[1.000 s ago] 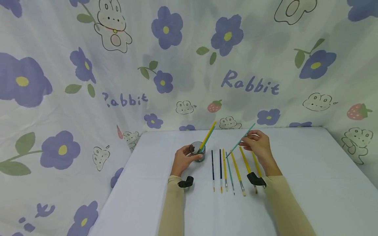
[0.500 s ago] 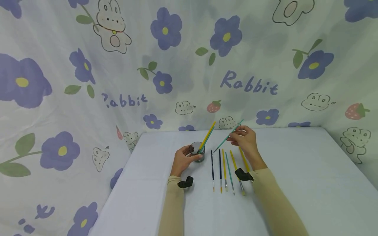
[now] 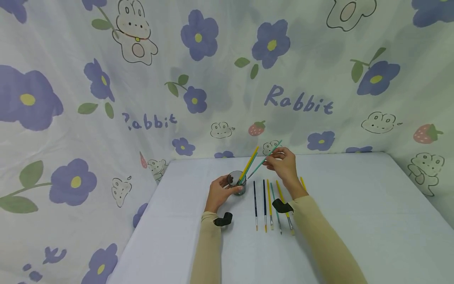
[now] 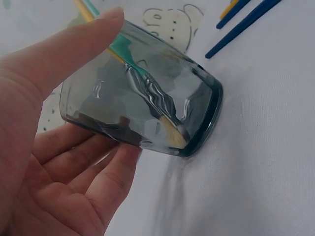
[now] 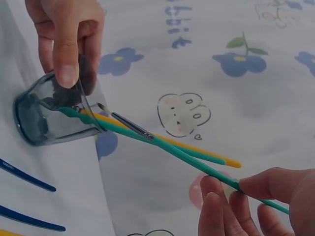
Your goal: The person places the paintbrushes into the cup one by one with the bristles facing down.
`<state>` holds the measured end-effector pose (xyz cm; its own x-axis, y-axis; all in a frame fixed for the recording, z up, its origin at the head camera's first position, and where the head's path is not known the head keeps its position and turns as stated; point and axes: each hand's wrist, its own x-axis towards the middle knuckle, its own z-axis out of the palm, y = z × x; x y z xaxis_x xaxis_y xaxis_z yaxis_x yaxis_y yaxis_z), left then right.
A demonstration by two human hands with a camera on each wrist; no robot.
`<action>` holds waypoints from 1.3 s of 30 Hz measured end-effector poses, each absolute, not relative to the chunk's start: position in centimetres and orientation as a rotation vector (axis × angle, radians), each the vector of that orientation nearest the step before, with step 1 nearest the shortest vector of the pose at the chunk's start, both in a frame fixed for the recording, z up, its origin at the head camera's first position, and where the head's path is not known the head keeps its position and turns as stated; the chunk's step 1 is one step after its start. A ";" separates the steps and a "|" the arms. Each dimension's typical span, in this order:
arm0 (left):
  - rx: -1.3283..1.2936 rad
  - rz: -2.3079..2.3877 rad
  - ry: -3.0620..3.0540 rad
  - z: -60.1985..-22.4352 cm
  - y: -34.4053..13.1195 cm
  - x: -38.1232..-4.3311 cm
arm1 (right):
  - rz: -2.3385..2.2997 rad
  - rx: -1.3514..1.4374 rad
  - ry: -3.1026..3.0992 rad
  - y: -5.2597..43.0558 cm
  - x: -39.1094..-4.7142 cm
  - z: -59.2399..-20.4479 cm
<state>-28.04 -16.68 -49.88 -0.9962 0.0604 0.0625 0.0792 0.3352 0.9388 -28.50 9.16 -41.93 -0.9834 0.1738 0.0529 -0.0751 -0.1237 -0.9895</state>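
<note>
My left hand (image 3: 220,193) grips a smoky glass cup (image 4: 162,93) standing on the table, thumb on one side and fingers on the other. Inside it lean a yellow paintbrush (image 5: 197,149) and a green paintbrush (image 5: 125,131), bristles down, handles slanting out over the rim. My right hand (image 3: 283,165) pinches another green paintbrush (image 5: 192,161) by its handle, between thumb and fingers. That brush slants down to the left, its thin dark tip (image 5: 102,105) close to the cup's rim in the right wrist view; whether it is past the rim I cannot tell.
On the white table (image 3: 170,236) several paintbrushes lie in a row right of the cup: dark blue brushes (image 3: 255,203), a yellow brush (image 3: 270,201), a green one (image 3: 275,205) and more yellow ones partly under my right arm. A flower-and-rabbit curtain (image 3: 227,79) hangs behind.
My right hand has moved left with the green paintbrush, bringing its tip from above the row of brushes to the cup. The left hand and cup have stayed in place.
</note>
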 end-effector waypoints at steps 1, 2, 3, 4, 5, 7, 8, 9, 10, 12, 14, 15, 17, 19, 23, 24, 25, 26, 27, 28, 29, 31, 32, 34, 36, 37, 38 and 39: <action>-0.131 -1.800 -2.552 -49.9 -16.7 -28.1 | 2.230 -0.107 -1.962 9.0 -28.6 -42.0; -0.130 -1.802 -2.551 -49.9 -16.7 -28.1 | 2.226 -0.104 -1.962 8.8 -28.7 -42.0; -0.133 -1.802 -2.551 -49.9 -16.7 -28.1 | 2.223 -0.103 -1.962 8.6 -28.8 -42.1; -0.139 -1.798 -2.551 -50.0 -16.7 -28.2 | 2.215 -0.098 -1.966 8.4 -28.8 -42.1; -0.140 -1.801 -2.551 -50.0 -16.7 -28.2 | 2.206 -0.092 -1.972 8.3 -28.9 -42.1; -0.139 -1.801 -2.554 -50.0 -16.7 -28.2 | 2.187 -0.078 -1.985 7.9 -29.0 -42.2; -0.138 -1.802 -2.555 -50.0 -16.7 -28.2 | 2.177 -0.070 -1.990 7.7 -29.1 -42.2; -0.136 -1.800 -2.557 -50.0 -16.7 -28.3 | 2.174 -0.064 -1.993 7.5 -29.1 -42.3; -0.133 -1.800 -2.559 -50.0 -16.7 -28.3 | 2.166 -0.057 -1.999 7.3 -29.1 -42.3; -0.132 -1.801 -2.558 -50.0 -16.7 -28.3 | 2.158 -0.056 -2.007 6.9 -29.2 -42.5; -0.133 -1.805 -2.552 -50.0 -16.7 -28.3 | 2.142 -0.066 -2.029 6.5 -29.2 -42.6; -0.133 -1.808 -2.548 -50.0 -16.7 -28.3 | 2.134 -0.072 -2.042 6.3 -29.2 -42.7; -0.133 -1.813 -2.541 -50.0 -16.7 -28.3 | 2.117 -0.080 -2.064 6.0 -29.3 -42.9; -0.121 -1.807 -2.544 -50.0 -16.6 -28.3 | 2.096 -0.091 -2.096 5.7 -29.3 -43.2; -0.111 -1.776 -2.562 -49.9 -16.6 -28.2 | 2.062 -0.103 -2.141 5.2 -29.3 -43.5; -0.112 -1.770 -2.566 -49.9 -16.7 -28.1 | 2.047 -0.104 -2.156 5.1 -29.2 -43.6; -0.115 -1.766 -2.567 -49.9 -16.6 -28.1 | 2.039 -0.105 -2.165 5.0 -29.1 -43.5; -0.120 -1.766 -2.566 -49.9 -16.6 -28.2 | 2.031 -0.104 -2.173 4.9 -29.1 -43.5; -0.125 -1.765 -2.565 -49.9 -16.7 -28.2 | 2.026 -0.104 -2.178 4.8 -29.0 -43.5; -0.129 -1.767 -2.562 -49.9 -16.7 -28.2 | 2.018 -0.103 -2.186 4.7 -29.0 -43.5; -0.133 -1.766 -2.561 -50.0 -16.7 -28.2 | 2.014 -0.103 -2.189 4.7 -28.9 -43.5; -0.135 -1.769 -2.559 -50.0 -16.7 -28.2 | 2.017 -0.103 -2.191 4.5 -28.9 -43.6; -0.136 -1.770 -2.557 -50.0 -16.7 -28.3 | 2.019 -0.100 -2.189 4.5 -28.8 -43.6; -0.136 -1.767 -2.558 -50.0 -16.7 -28.3 | 2.018 -0.093 -2.192 4.4 -28.8 -43.8; -0.128 -1.771 -2.560 -50.1 -16.7 -28.3 | 2.015 -0.086 -2.194 4.4 -28.8 -43.9; -0.125 -1.774 -2.561 -50.1 -16.7 -28.4 | 2.013 -0.081 -2.190 4.3 -28.7 -44.0; -0.123 -1.777 -2.561 -50.2 -16.7 -28.3 | 2.009 -0.078 -2.193 4.3 -28.7 -44.0; -0.122 -1.781 -2.561 -50.2 -16.6 -28.3 | 2.005 -0.077 -2.196 4.3 -28.7 -44.1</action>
